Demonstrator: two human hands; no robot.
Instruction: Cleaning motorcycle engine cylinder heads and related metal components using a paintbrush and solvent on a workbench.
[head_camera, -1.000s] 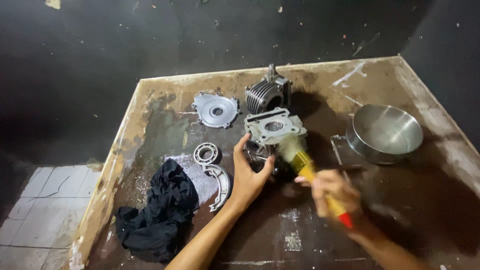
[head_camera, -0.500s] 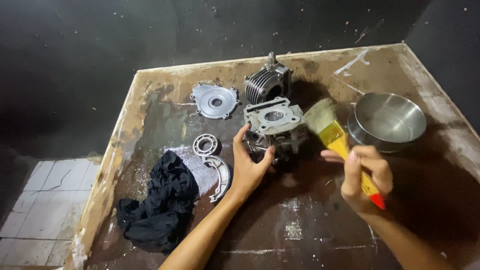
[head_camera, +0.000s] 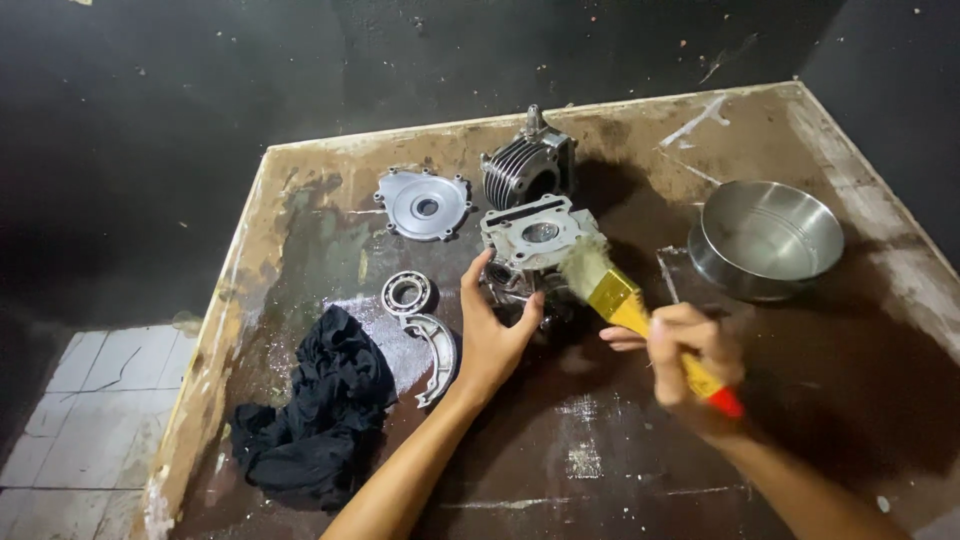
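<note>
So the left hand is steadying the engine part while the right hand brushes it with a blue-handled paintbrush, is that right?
Not quite. In the head view the paintbrush in the right hand has a yellow handle with a red tip, not blue. The rest stands: the left hand steadies the engine part while the bristles touch it.

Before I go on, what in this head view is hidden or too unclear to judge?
- Lower half of the grey metal engine head: hidden behind the left hand, head view.
- Bristle tips of the yellow-handled paintbrush, held by the right hand: motion-blurred.
- Liquid in the round steel bowl: cannot tell, glare.
- Whatever lies under the crumpled black rag: covered.
</note>
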